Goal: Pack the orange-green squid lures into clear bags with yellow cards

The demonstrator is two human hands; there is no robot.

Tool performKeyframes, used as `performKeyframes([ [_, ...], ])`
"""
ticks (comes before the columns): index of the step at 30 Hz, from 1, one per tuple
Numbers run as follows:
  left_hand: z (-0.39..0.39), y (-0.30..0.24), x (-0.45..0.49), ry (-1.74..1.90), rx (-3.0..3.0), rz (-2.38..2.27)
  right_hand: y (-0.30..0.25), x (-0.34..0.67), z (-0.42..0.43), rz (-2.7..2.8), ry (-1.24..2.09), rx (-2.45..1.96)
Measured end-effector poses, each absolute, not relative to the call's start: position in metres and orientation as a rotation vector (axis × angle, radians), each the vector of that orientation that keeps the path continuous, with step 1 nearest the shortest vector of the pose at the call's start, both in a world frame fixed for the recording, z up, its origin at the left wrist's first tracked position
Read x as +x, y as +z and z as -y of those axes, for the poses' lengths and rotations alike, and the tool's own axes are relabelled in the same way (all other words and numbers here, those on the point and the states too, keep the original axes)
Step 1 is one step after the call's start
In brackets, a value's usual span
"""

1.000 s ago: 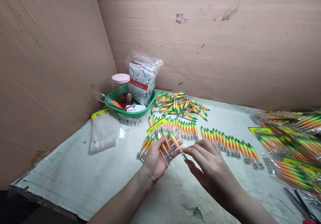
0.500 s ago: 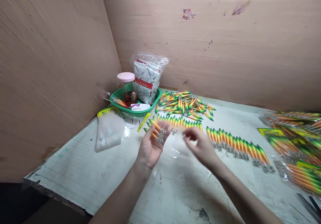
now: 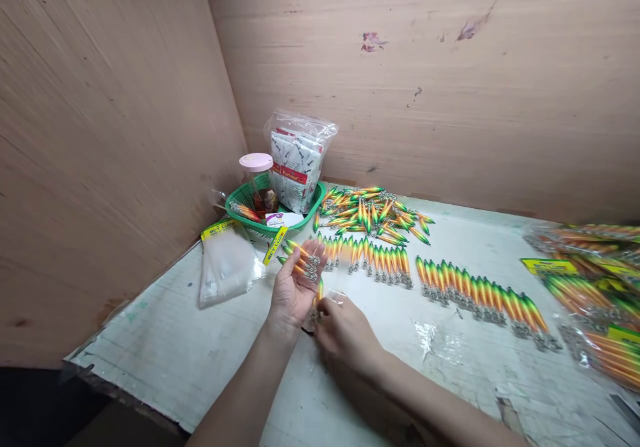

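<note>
Several green, yellow and orange fishing lures (image 3: 299, 263) with metal hooks lie across the fingers of my left hand (image 3: 289, 297). They appear to be in a clear plastic bag with a yellow header (image 3: 275, 245), which this hand grips under its thumb. Close beside it, my right hand (image 3: 347, 333) is closed, back upward, with a single lure (image 3: 319, 291) at its fingertips, hooks down. Part of that lure is hidden by the fingers. Just beyond both hands runs a row of lures (image 3: 380, 257) laid side by side, and another row (image 3: 480, 293) continues to the right.
Behind the rows is a loose heap of lures (image 3: 367, 213). A green basket (image 3: 245, 220) holds a pink-lidded jar (image 3: 256, 162) and a bag of packets (image 3: 297, 167). Flat bags (image 3: 227, 270) lie left; filled bags (image 3: 595, 300) lie right. Wooden walls (image 3: 400, 100) enclose the table.
My right hand has moved left and nearer, from by the row to beside my left hand, and a lure now shows at its fingers. The left hand still grips the bag.
</note>
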State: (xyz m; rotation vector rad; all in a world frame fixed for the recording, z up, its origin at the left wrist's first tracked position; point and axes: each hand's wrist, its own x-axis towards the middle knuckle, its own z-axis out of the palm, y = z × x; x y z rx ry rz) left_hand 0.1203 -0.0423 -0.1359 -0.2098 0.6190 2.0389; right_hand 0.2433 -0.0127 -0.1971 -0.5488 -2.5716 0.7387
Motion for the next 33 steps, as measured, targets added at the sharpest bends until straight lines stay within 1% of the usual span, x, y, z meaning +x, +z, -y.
performKeyframes([
  [6,0.040,-0.137,0.129,1.953,-0.245,-0.633,-0.146,0.329,-0.005,2.517,0.870,-0.542],
  [10,0.040,-0.140,0.138,1.890,-0.244,-0.671,-0.129,0.368,-0.017,2.596,0.807,-0.550],
  [15,0.040,-0.144,0.146,1.832,-0.236,-0.703,-0.157,0.383,-0.018,2.790,0.558,-0.562],
  [18,0.040,-0.146,0.150,1.801,-0.214,-0.713,-0.175,0.382,-0.015,2.772,0.295,-0.548],
  [20,0.041,-0.147,0.153,1.772,-0.192,-0.716,-0.181,0.383,-0.012,2.743,0.212,-0.564],
  [27,0.041,-0.153,0.163,1.678,-0.127,-0.752,-0.186,0.380,-0.007,2.804,0.290,-0.600],
  [33,0.043,-0.147,0.165,1.580,-0.060,-0.805,-0.192,0.380,-0.009,2.758,0.303,-0.574],
])
